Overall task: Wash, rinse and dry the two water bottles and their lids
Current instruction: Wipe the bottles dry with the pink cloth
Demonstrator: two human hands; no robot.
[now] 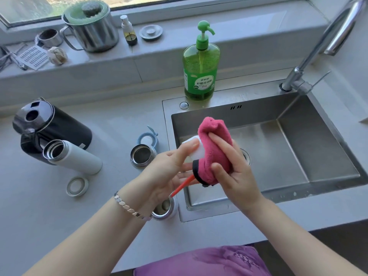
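Over the left edge of the sink, my left hand [169, 168] holds a white lid [196, 148], thumb on top. My right hand [233, 170] grips a pink cloth [213, 148] wrapped round that lid. A white bottle [73, 156] stands open on the counter at the left. A smaller steel bottle [142, 156] stands open nearer the sink. A blue ring lid [148, 139] lies behind it and a white ring [77, 186] lies in front of the white bottle. An orange handle [182, 187] sticks out of a steel cup [165, 209] under my left wrist.
The steel sink [298, 156] is at the right with its tap [318, 46] above. Green dish soap [201, 64] stands behind the sink. A black kettle [51, 128] sits at the left. The window ledge holds a steel pot [91, 28], a spray bottle [129, 30] and small items.
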